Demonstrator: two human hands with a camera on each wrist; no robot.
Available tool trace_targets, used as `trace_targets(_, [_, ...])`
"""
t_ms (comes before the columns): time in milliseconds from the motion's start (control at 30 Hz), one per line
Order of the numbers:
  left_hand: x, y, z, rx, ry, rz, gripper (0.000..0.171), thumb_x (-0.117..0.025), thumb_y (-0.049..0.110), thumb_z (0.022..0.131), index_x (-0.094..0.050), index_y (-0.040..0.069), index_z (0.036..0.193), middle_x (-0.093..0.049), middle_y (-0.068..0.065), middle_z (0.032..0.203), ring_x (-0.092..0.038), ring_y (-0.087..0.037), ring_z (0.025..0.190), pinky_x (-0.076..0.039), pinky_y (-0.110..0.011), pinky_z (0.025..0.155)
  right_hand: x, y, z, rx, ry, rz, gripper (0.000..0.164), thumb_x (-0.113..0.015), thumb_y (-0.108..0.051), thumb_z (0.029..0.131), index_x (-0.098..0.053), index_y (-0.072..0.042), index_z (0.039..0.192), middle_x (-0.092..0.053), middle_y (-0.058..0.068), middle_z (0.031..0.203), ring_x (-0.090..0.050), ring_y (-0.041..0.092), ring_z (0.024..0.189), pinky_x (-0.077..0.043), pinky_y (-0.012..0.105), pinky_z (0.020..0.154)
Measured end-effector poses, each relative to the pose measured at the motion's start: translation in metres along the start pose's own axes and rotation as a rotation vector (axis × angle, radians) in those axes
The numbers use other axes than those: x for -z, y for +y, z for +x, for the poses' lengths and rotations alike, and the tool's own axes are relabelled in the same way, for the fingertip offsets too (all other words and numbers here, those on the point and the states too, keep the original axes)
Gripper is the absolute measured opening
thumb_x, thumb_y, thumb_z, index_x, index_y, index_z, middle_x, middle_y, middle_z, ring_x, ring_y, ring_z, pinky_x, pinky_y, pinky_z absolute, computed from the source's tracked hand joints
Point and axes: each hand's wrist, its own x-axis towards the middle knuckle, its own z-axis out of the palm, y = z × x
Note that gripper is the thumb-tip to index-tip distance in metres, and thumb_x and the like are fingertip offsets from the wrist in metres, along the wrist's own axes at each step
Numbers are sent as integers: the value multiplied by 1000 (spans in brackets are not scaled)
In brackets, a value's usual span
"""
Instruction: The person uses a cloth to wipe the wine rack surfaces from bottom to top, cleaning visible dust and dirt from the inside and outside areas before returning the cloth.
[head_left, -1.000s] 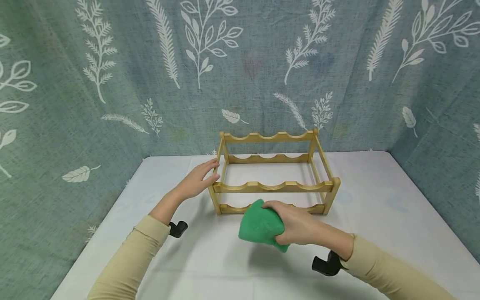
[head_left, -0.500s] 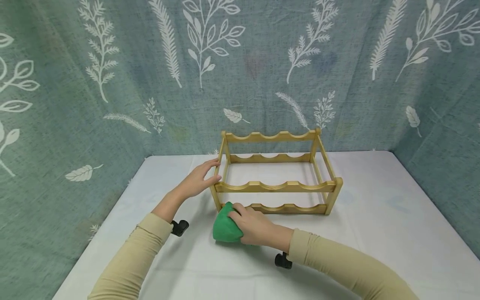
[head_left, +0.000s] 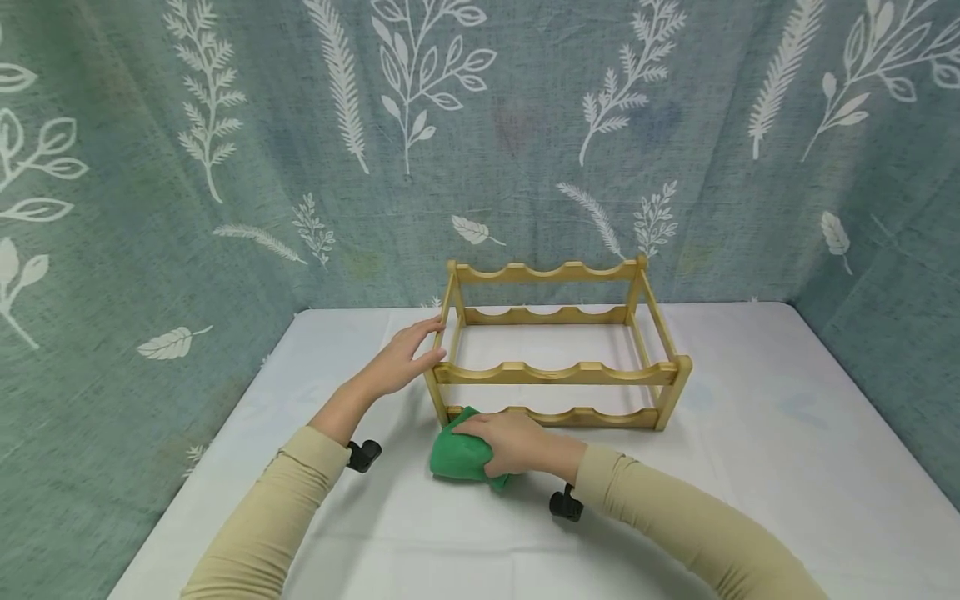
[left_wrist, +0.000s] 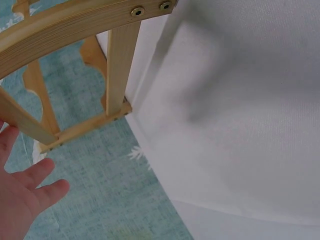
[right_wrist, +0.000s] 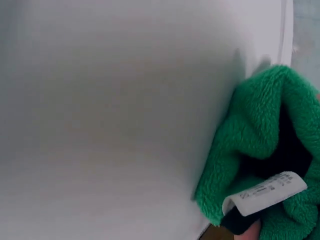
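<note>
A wooden wine rack point(head_left: 555, 373) with scalloped rails stands on the table. My left hand point(head_left: 401, 358) rests against its left side rail, thumb near the front corner. In the left wrist view, one fingertip of that hand point(left_wrist: 22, 202) touches the wood and the others spread in the air. My right hand point(head_left: 513, 442) grips a bunched green plush cloth point(head_left: 459, 457) at the rack's lower front left; whether it touches the bottom rail cannot be told. A white printed label point(right_wrist: 267, 192) hangs from the cloth in the right wrist view, where most of that hand is hidden.
The table wears a white cover point(head_left: 757, 467). Blue-green curtains point(head_left: 517, 192) with white leaf prints enclose its back and sides. A small black camera point(head_left: 364, 456) sits at the left wrist, another black camera point(head_left: 566, 503) at the right.
My right hand has carried the green cloth leftward to the rack's front left, then shifted it slightly; the cloth looks flatter. The left hand has stayed at the side rail.
</note>
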Motion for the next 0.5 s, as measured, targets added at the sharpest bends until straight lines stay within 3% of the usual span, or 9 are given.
trace_targets(333, [-1,3,1,8,-8,-5,59,-40,48,95,-32,13,142,-21,-7,151,-18,-32,137,-18,-56,106,2,37,-54,-40,18,94,65,-68,-13,74,-47,-27,134,-48,-3,135,-51,17,112,-45,36,81])
trace_targets(500, [0,2,0,15,-19,-3,59,-38,49,95,-31,14,142,-19,-6,152,-17,-33,137,-18,-57,105,6,57,-80,-86,32,174,65,-67,-10,71,-49,-25,132,-50,0,133,-53,18,104,-44,37,76])
